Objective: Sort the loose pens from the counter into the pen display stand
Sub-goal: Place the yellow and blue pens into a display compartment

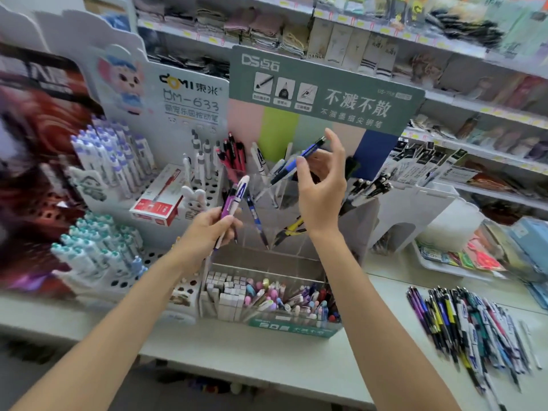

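Observation:
My left hand [207, 232] grips a purple and white pen [234, 200] in front of the clear tiered pen display stand [267, 232]. My right hand [321, 185] is raised over the stand's upper compartments, its fingers spread and a blue pen [299, 160] slanting at the fingertips; whether it still pinches that pen I cannot tell. A few pens stand in the stand's upper tiers, among them a yellow and black one [292, 228]. Its front tier [267, 298] is packed with pens and white boxes. A heap of loose pens [468, 324] lies on the counter at right.
White racks of capped pens [100, 209] and a red box [157, 200] stand left of the stand. A green sign [326, 93] rises behind it. Store shelves fill the back. A white tray [450, 262] with packets sits at right. The counter edge [237, 369] runs along the front.

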`<state>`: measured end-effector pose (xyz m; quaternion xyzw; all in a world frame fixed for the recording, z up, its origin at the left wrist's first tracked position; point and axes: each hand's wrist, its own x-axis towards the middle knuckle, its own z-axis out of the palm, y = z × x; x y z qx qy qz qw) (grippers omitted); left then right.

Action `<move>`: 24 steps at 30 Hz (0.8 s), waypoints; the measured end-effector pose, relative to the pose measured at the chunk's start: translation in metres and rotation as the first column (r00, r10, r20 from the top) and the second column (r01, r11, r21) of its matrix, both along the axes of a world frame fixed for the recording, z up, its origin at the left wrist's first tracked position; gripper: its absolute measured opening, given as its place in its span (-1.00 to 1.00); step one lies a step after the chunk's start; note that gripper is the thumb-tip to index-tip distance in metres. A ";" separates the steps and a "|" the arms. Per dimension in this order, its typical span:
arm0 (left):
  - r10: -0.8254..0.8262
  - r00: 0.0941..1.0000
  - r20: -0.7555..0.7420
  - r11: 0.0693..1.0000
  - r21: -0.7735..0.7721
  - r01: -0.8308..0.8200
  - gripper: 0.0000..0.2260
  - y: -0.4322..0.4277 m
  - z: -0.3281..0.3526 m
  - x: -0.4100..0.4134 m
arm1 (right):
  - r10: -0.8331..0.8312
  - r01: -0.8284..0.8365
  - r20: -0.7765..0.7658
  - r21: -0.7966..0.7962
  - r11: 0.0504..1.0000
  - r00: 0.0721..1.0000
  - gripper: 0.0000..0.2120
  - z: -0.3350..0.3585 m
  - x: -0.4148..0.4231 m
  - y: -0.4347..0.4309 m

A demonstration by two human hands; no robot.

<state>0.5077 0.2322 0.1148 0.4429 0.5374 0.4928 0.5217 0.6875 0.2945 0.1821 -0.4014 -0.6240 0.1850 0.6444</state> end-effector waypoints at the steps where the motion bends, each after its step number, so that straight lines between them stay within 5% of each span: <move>1: 0.065 0.998 0.024 0.998 -0.010 -0.064 -0.85 -0.003 -0.002 -0.006 | -0.038 0.038 0.068 0.008 0.999 0.997 -0.50 -0.008 0.001 0.002; 6: 0.122 0.975 0.188 0.992 -0.062 -0.113 -0.83 -0.012 -0.009 -0.021 | 0.020 0.009 0.613 -0.045 0.999 0.789 -0.47 -0.066 -0.008 0.003; 9: 0.110 0.966 0.234 0.993 -0.059 -0.098 -0.82 -0.014 -0.008 -0.022 | 0.134 0.008 0.686 -0.200 0.980 0.716 -0.51 -0.074 -0.012 -0.003; 12: 0.074 0.974 0.213 0.997 -0.046 -0.066 -0.82 -0.013 -0.005 -0.022 | 0.057 -0.024 0.563 -0.066 0.998 0.825 -0.57 -0.062 -0.016 -0.012; 17: -0.090 0.981 0.170 0.996 0.006 0.090 -0.81 -0.005 0.008 -0.003 | 0.409 -0.299 0.340 -0.331 0.895 0.847 -0.55 -0.016 -0.034 -0.017; 21: -0.022 0.996 0.086 0.997 0.078 0.015 -0.82 0.004 0.017 0.001 | 0.146 -0.139 0.044 -0.124 0.982 0.988 -0.63 0.014 -0.022 -0.003; 24: 0.026 0.999 0.044 0.994 0.102 -0.030 -0.80 0.008 0.018 -0.006 | -0.109 0.120 -0.164 0.061 0.991 0.981 -0.75 0.042 -0.003 0.019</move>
